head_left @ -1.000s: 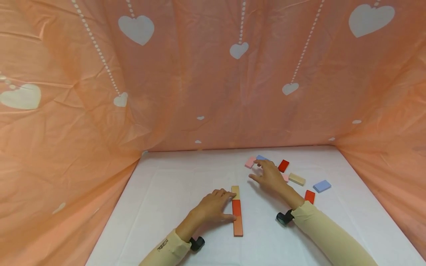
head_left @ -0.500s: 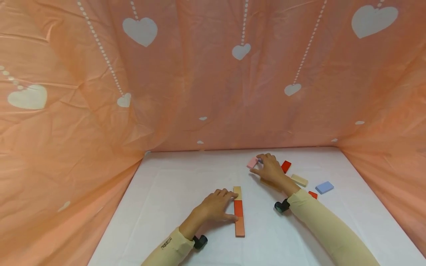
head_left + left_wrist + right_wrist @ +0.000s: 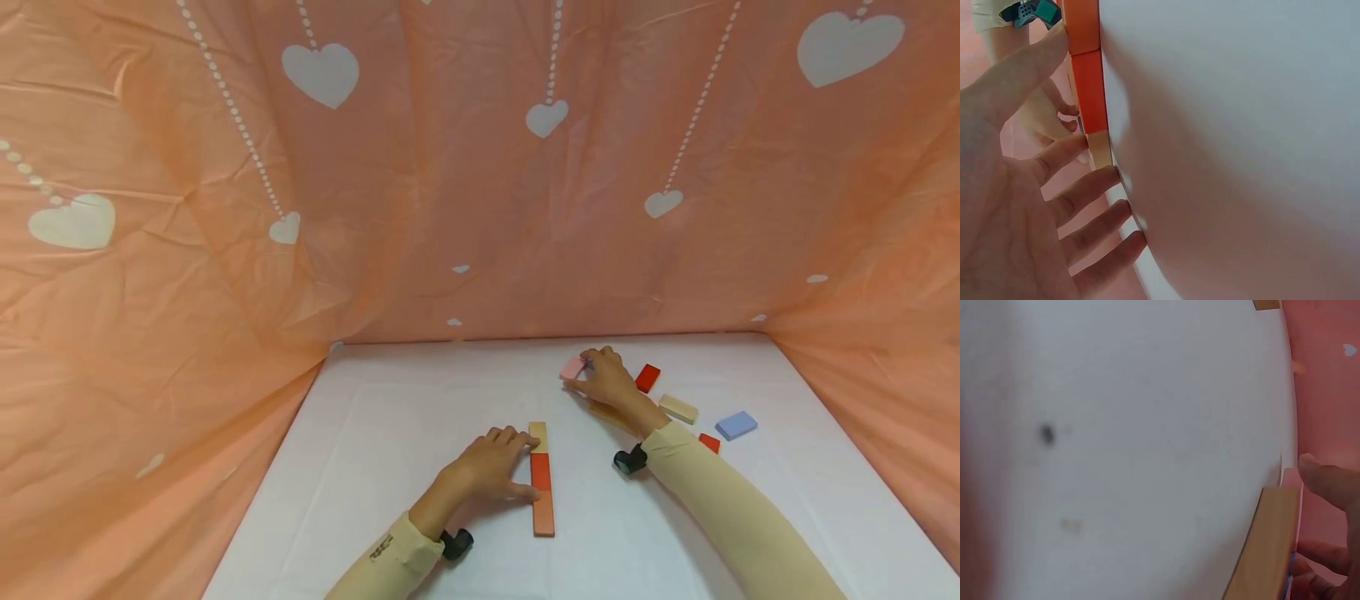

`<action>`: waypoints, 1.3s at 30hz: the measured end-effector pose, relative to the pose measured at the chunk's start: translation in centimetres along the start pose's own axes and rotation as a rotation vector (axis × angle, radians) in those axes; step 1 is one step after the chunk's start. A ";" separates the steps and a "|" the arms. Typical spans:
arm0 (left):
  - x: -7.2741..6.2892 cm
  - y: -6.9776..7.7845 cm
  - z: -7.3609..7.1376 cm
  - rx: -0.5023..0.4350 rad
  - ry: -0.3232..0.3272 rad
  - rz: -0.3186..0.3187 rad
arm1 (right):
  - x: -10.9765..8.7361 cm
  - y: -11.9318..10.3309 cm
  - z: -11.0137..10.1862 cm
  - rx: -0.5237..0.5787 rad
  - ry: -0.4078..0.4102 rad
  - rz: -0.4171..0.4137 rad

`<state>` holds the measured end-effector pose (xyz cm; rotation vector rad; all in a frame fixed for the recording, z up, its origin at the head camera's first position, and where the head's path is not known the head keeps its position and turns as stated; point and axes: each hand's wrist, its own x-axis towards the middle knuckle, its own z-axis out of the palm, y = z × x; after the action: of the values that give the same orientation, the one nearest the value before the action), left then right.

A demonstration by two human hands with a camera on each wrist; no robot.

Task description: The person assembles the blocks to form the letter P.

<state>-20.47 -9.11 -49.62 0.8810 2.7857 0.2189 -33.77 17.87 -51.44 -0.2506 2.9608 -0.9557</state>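
Three flat blocks form a straight row: a cream one [image 3: 537,430], a red one [image 3: 540,472] and an orange one [image 3: 543,518]. My left hand [image 3: 487,467] rests along the row's left side, index fingertip at the cream block and thumb by the orange one. Its other fingers spread loosely in the left wrist view. My right hand [image 3: 609,385] reaches over a pink block [image 3: 572,368] at the back, thumb apart from the fingers. In the right wrist view the thumb is near the pink block's end, the fingers by a blue block [image 3: 1288,575]. That blue block is mostly hidden in the head view.
A wooden-coloured block [image 3: 1263,550] stands close under the right hand. To its right lie a red block [image 3: 648,378], a cream block [image 3: 678,408], a light blue block [image 3: 737,426] and another red block [image 3: 709,442], partly behind the sleeve. An orange curtain [image 3: 480,208] encloses the white table [image 3: 390,400].
My right hand has moved slightly back and settled over the pink and blue blocks, covering more of the blue one. The left hand stays at the row. The head view has shifted slightly.
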 end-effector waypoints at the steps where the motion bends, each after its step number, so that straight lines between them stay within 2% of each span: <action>1: 0.0 0.0 0.0 0.000 -0.001 -0.001 | 0.1 0.0 0.1 -0.001 -0.001 -0.001; 14: 0.0 0.1 0.0 -0.023 0.000 -0.007 | 0.4 0.1 0.5 -0.004 0.006 -0.016; 20: 0.3 -0.1 0.4 -0.037 -0.009 -0.025 | 0.3 -0.1 0.7 0.032 -0.015 -0.094; 29: 0.2 -0.2 0.3 -0.026 -0.009 -0.024 | 0.0 -1.0 0.8 0.110 -0.115 -0.244; 32: 0.1 -0.1 0.3 -0.024 -0.006 -0.020 | -0.3 -1.3 1.0 0.160 -0.154 -0.267; 39: 0.0 -0.1 0.2 -0.025 -0.008 -0.015 | -1.1 -1.9 1.1 0.208 -0.239 -0.240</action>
<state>-20.51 -9.18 -49.81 0.8527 2.7753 0.2461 -32.32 15.83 -51.28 -0.6735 2.6323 -1.1567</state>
